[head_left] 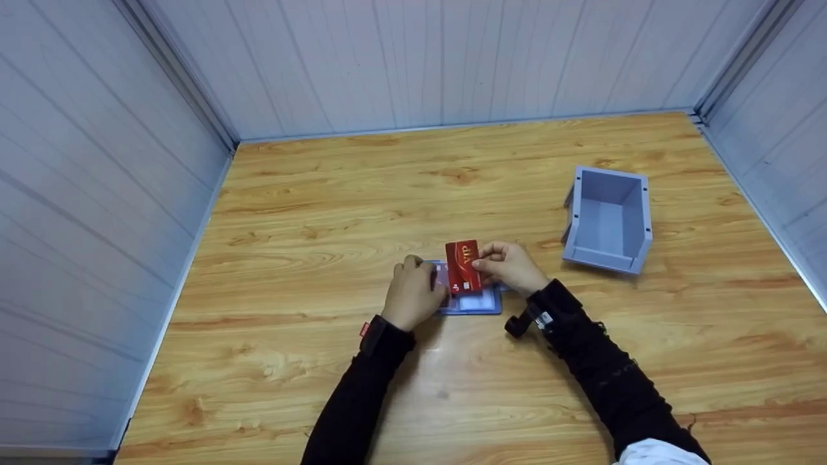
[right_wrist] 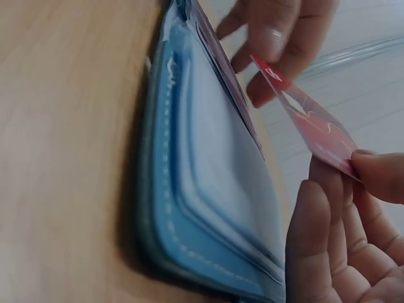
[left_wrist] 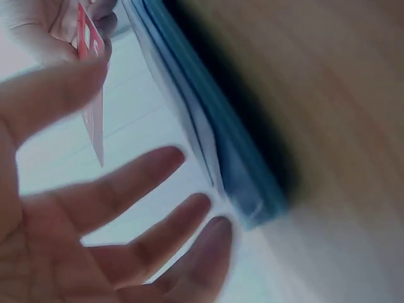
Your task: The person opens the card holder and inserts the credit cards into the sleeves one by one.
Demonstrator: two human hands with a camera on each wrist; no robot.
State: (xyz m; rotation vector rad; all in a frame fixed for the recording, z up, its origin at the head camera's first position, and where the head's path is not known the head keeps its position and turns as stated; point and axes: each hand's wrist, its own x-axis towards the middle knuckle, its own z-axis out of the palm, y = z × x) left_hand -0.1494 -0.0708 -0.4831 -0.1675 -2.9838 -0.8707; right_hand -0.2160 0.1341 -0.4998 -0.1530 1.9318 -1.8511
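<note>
A red card with gold "VIP" lettering is pinched by its edge between the thumb and fingers of my right hand. It is raised over an opened blue wallet lying on the table. The wallet has a stitched border and clear pockets, with white showing in one and a dark reddish card-like piece on the other side. My left hand is at the wallet's left side. In the left wrist view its fingers are spread and loosely bent, and its thumb overlaps the red card; contact is unclear.
A grey plastic bin stands on the wooden table to the right, beyond my right hand. White panel walls close off the back and both sides. A black wrist camera mount sticks out from the right wrist.
</note>
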